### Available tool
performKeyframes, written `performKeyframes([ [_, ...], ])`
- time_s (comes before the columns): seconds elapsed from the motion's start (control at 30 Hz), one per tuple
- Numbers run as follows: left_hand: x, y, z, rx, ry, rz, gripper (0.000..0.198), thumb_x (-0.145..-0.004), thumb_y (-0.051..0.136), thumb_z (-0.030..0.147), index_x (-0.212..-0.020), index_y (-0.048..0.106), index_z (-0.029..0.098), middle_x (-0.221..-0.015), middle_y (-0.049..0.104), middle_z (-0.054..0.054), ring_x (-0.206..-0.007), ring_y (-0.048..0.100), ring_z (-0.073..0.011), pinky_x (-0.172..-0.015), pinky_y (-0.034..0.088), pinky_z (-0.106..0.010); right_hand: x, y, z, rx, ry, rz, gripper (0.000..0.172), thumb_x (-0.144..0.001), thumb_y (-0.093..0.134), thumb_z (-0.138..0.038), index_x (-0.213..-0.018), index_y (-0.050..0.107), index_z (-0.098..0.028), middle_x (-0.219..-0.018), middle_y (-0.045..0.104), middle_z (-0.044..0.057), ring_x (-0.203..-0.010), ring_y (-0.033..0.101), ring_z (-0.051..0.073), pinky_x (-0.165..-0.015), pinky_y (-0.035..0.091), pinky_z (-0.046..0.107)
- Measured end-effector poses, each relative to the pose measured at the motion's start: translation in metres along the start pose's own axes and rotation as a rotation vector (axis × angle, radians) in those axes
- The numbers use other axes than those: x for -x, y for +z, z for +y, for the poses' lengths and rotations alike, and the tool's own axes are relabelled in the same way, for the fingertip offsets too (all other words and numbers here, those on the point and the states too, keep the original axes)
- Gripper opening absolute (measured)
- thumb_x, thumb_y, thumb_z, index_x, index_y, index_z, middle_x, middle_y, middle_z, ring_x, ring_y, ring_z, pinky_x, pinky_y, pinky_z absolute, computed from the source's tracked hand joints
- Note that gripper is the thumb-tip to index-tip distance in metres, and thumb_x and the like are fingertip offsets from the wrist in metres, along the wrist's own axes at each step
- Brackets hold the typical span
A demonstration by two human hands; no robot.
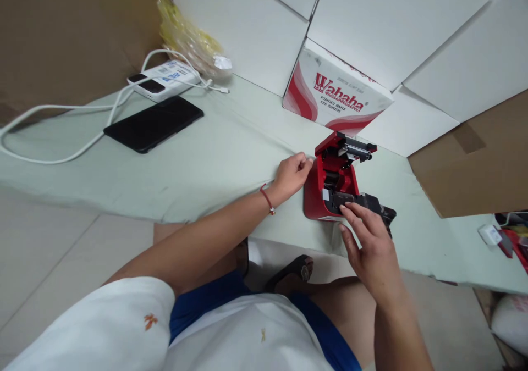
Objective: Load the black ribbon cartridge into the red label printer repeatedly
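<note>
A small red label printer (312, 195) stands near the table's front edge with its lid (330, 143) raised, showing a dark roller inside. My left hand (292, 176) is curled into a loose fist against the printer's left side, and I see nothing in it. My right hand (368, 242) reaches in from the front right with thumb and fingers apart. Its fingertips touch the black front part (339, 199) of the printer. Just beyond those fingers lies a black object (373, 203) at the printer's right side; its kind is unclear and the hand partly covers it.
Behind the printer a Wahaha water carton (336, 88) leans against white boxes (371, 19). A black phone (154, 123), a white power bank (165, 79) with a looped white cable (53, 107) and a plastic bag (193, 38) lie left. Cardboard (474, 156) stands right.
</note>
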State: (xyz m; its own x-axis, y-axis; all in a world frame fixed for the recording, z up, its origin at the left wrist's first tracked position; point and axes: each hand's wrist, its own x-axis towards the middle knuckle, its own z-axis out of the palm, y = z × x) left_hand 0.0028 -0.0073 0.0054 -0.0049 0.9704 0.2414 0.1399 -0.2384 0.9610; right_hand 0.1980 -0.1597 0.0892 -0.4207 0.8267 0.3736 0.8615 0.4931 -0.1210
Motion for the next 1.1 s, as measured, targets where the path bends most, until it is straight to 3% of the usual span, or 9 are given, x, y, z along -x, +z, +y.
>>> performKeyframes([
  [0.1, -0.006, -0.007, 0.011, -0.061, 0.173, 0.120, 0.025, -0.103, 0.048, 0.032, -0.082, 0.055, 0.020, -0.087, 0.060, -0.003, -0.092, 0.056, -0.0176, -0.087, 0.044, -0.029, 0.009, 0.003, -0.005, 0.042, -0.002, 0.010, 0.054, -0.100, 0.056, -0.017, -0.152, 0.048, -0.030, -0.143, 0.063, 0.012, -0.130, 0.061, 0.027, -0.113, 0.048, 0.056],
  [0.23, -0.034, -0.005, 0.035, -0.079, 0.322, 0.135, 0.033, -0.109, 0.038, 0.039, -0.116, 0.063, 0.019, -0.126, 0.063, -0.010, -0.125, 0.055, -0.0195, -0.114, 0.039, -0.034, 0.011, 0.003, -0.006, 0.069, 0.010, 0.012, 0.053, -0.101, 0.056, -0.018, -0.152, 0.048, -0.027, -0.145, 0.063, 0.012, -0.133, 0.060, 0.027, -0.118, 0.045, 0.056],
  [0.37, -0.054, 0.003, 0.062, -0.059, 0.310, -0.074, 0.043, -0.110, 0.033, 0.044, -0.113, 0.067, 0.017, -0.119, 0.070, -0.009, -0.117, 0.062, -0.0203, -0.107, 0.044, -0.034, 0.011, 0.002, -0.006, 0.040, 0.035, -0.002, 0.049, -0.101, 0.055, -0.020, -0.149, 0.052, -0.026, -0.144, 0.063, 0.013, -0.132, 0.061, 0.028, -0.114, 0.049, 0.054],
  [0.47, -0.041, 0.001, 0.074, -0.089, 0.332, -0.153, 0.048, -0.109, 0.032, 0.046, -0.104, 0.070, 0.016, -0.102, 0.075, -0.008, -0.097, 0.067, -0.0195, -0.092, 0.049, -0.032, 0.013, 0.003, -0.007, 0.018, 0.051, -0.009, 0.049, -0.101, 0.055, -0.019, -0.150, 0.051, -0.025, -0.145, 0.062, 0.014, -0.134, 0.059, 0.028, -0.110, 0.052, 0.053],
  [0.57, -0.013, -0.008, 0.069, -0.138, 0.447, -0.214, 0.050, -0.108, 0.035, 0.046, -0.095, 0.073, 0.018, -0.096, 0.078, -0.007, -0.090, 0.071, -0.0184, -0.090, 0.051, -0.032, 0.016, 0.004, -0.008, -0.030, 0.068, -0.010, 0.053, -0.101, 0.053, -0.017, -0.153, 0.047, -0.026, -0.149, 0.059, 0.014, -0.138, 0.056, 0.028, -0.112, 0.051, 0.053],
  [0.67, 0.008, -0.013, 0.052, -0.165, 0.616, -0.318, 0.046, -0.107, 0.039, 0.040, -0.089, 0.075, 0.019, -0.103, 0.081, -0.008, -0.102, 0.075, -0.0197, -0.104, 0.051, -0.038, 0.017, 0.004, -0.008, -0.061, 0.081, -0.023, 0.057, -0.101, 0.052, -0.017, -0.156, 0.043, -0.029, -0.151, 0.056, 0.013, -0.140, 0.054, 0.028, -0.114, 0.050, 0.054],
  [0.77, 0.015, -0.010, 0.035, -0.146, 0.695, -0.305, 0.041, -0.107, 0.040, 0.034, -0.095, 0.077, 0.020, -0.110, 0.082, -0.008, -0.112, 0.075, -0.0199, -0.112, 0.049, -0.042, 0.017, 0.003, -0.009, -0.067, 0.092, -0.028, 0.057, -0.101, 0.053, -0.017, -0.156, 0.042, -0.029, -0.152, 0.056, 0.012, -0.140, 0.054, 0.029, -0.114, 0.049, 0.056],
  [0.93, 0.011, -0.007, 0.028, -0.117, 0.691, -0.295, 0.038, -0.104, 0.042, 0.031, -0.094, 0.078, 0.021, -0.108, 0.082, -0.007, -0.111, 0.076, -0.0198, -0.112, 0.049, -0.044, 0.016, 0.003, -0.006, -0.080, 0.108, -0.039, 0.055, -0.102, 0.051, -0.018, -0.155, 0.044, -0.031, -0.151, 0.057, 0.012, -0.138, 0.056, 0.030, -0.116, 0.047, 0.059],
  [1.1, 0.011, -0.015, 0.028, -0.028, 0.598, -0.428, 0.020, -0.096, 0.060, 0.029, -0.103, 0.077, 0.024, -0.115, 0.080, -0.007, -0.119, 0.071, -0.0227, -0.121, 0.040, -0.049, 0.015, 0.003, -0.005, -0.084, 0.086, -0.029, 0.055, -0.101, 0.053, -0.018, -0.154, 0.044, -0.029, -0.149, 0.057, 0.012, -0.138, 0.055, 0.028, -0.114, 0.049, 0.054],
])
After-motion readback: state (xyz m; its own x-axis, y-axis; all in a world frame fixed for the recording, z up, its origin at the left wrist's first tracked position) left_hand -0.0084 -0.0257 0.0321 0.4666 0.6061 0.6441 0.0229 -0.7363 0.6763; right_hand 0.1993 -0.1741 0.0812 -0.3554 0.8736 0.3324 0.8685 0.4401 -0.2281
